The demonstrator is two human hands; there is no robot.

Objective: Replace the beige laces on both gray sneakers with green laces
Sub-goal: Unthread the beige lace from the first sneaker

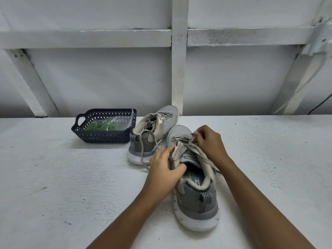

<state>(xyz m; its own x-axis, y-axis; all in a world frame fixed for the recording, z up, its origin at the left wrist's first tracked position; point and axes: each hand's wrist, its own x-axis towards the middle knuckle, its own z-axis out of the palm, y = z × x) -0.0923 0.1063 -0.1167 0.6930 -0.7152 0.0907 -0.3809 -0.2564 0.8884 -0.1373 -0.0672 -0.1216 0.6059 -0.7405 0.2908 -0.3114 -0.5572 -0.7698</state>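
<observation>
White tabletop (pixel 62 186): rough paint.
Wall (pixel 107 78): white panels, crossed battens.
Your left hand (pixel 164 169): grips the near sneaker (pixel 195 200).
Your right hand (pixel 209 142): pinches its beige lace (pixel 204 157).

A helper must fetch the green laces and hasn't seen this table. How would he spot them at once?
On the white table, left of the far sneaker, sits a dark blue basket. Inside lies a clear bag of green laces, the only green strands around.
</observation>
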